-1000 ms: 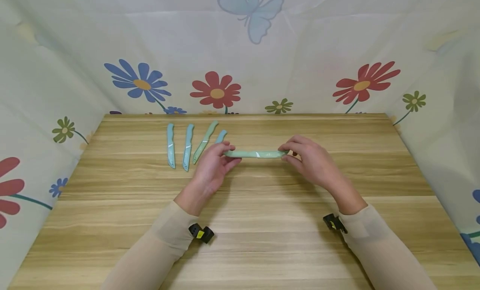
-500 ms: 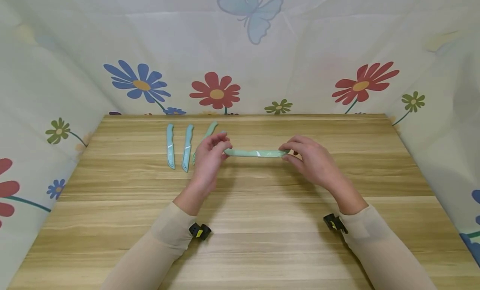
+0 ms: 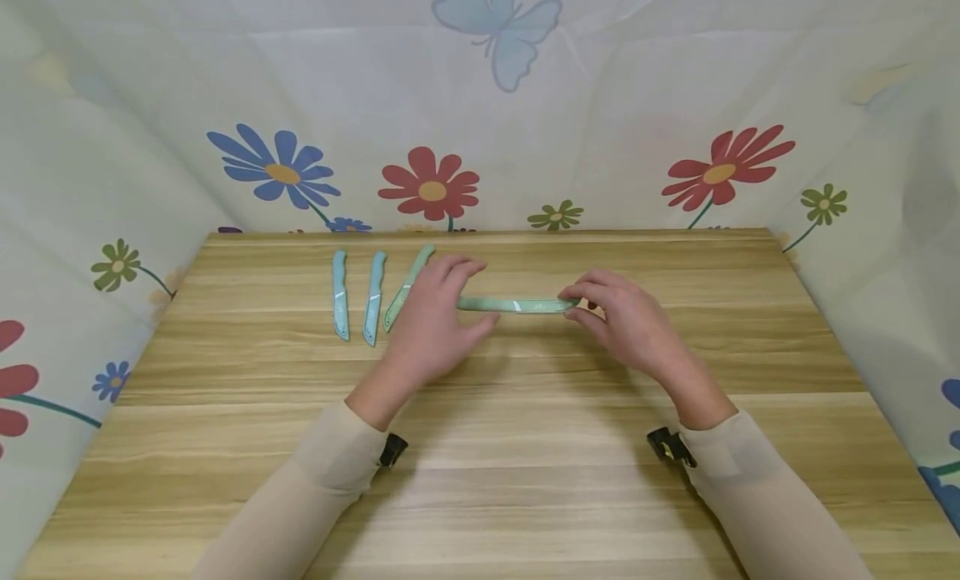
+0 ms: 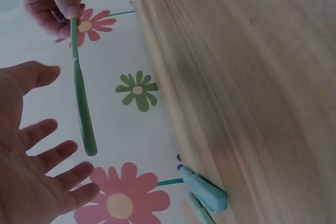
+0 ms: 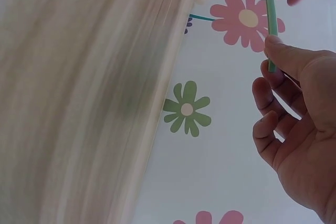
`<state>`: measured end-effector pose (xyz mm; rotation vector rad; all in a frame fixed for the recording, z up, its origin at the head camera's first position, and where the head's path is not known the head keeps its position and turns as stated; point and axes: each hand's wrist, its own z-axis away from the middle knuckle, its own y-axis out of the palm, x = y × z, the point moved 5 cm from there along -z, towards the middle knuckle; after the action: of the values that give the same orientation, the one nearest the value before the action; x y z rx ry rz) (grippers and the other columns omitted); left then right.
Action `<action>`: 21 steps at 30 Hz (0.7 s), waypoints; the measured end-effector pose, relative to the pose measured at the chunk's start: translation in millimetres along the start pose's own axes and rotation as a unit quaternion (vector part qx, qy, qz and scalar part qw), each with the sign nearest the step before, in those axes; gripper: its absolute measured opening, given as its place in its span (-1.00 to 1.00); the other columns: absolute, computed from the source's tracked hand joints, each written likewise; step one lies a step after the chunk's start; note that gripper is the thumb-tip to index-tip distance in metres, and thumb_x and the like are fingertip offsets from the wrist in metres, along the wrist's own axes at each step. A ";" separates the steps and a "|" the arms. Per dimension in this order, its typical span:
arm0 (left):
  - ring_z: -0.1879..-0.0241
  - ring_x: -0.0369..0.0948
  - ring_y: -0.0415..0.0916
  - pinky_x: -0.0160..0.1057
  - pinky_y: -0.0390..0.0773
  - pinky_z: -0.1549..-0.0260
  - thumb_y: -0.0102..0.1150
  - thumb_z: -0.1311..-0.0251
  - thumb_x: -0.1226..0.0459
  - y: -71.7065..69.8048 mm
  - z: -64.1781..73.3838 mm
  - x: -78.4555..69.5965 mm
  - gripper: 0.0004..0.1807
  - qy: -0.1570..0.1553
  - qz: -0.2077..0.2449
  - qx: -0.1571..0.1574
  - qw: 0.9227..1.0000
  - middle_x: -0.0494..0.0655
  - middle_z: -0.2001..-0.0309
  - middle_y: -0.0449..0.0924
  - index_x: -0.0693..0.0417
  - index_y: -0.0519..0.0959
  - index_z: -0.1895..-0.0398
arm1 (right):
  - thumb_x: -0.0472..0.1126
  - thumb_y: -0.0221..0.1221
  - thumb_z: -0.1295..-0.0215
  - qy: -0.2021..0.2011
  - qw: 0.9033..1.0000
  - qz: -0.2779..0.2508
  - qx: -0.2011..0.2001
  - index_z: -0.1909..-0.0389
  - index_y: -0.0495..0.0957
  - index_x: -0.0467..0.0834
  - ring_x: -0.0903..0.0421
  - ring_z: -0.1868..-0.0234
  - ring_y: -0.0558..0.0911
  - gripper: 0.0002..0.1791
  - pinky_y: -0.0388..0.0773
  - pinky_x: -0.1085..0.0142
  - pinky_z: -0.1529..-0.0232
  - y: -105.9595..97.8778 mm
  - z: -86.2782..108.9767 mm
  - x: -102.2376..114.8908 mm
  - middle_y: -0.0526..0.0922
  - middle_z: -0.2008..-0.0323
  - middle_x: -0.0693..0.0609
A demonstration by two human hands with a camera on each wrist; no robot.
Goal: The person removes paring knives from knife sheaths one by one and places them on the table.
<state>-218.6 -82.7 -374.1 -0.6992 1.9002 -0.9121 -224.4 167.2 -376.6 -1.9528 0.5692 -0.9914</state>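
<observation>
Above the table, a slim green knife in a matching sheath (image 3: 517, 307) is held level. My right hand (image 3: 626, 317) pinches the sheathed tip between thumb and forefinger, and its other fingers bend loosely in the right wrist view. My left hand (image 3: 427, 330) is around the handle end with thumb and fingers spread. In the left wrist view, that hand's fingers (image 4: 55, 156) are apart from the green handle (image 4: 85, 119), which extends past the palm. The head view hides the very end of the handle behind the left hand.
Two sheathed blue knives (image 3: 341, 297) and a sheathed green knife (image 3: 408, 288) lie at the back left of the wooden table (image 3: 525, 472). Knife handles (image 4: 207, 190) also show in the left wrist view. A flower-printed cloth (image 3: 615, 130) surrounds the table's back and sides.
My left hand has let go of the handle end, turned at the wrist and spread its fingers. It now covers the short blue piece seen earlier. My right hand has kept its pinch in place.
</observation>
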 end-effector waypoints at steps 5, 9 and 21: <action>-0.39 0.12 0.35 0.11 0.30 -0.44 0.49 -0.27 0.06 7.5 -0.1 -14.2 -0.25 0.061 -0.111 0.039 0.991 0.10 -0.39 0.44 0.09 0.45 -0.47 | -0.27 0.45 -0.35 -0.004 1.000 0.001 0.000 0.00 0.77 -0.13 0.01 0.16 0.69 -0.77 0.67 0.07 0.10 -0.7 -0.5 1.6 0.71 0.10 0.03; -0.32 0.08 0.42 0.06 0.40 -0.37 0.51 -0.26 0.10 12.7 -0.4 -21.4 -0.31 0.090 -0.150 0.041 0.984 0.07 -0.31 0.52 0.13 0.51 -0.41 | -0.26 0.44 -0.36 -0.002 1.000 0.000 0.004 0.00 0.78 -0.12 0.01 0.16 0.68 -0.78 0.67 0.07 0.11 0.7 -1.0 0.9 0.70 0.09 0.03; -0.16 0.02 0.48 -0.01 0.58 -0.12 0.50 -0.30 0.14 17.5 -0.3 -25.0 -0.47 0.091 -0.181 0.030 0.979 -0.01 -0.14 0.61 0.10 0.63 -0.28 | -0.23 0.43 -0.38 -0.006 1.000 -0.006 -0.001 0.01 0.77 -0.13 -0.03 0.16 0.69 -0.79 0.67 0.07 0.11 0.4 0.0 -0.9 0.71 0.10 0.02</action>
<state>-209.6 -53.7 -376.4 -0.9743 1.9282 -1.2949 -224.9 167.6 -377.4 -1.9655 0.5531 -0.9853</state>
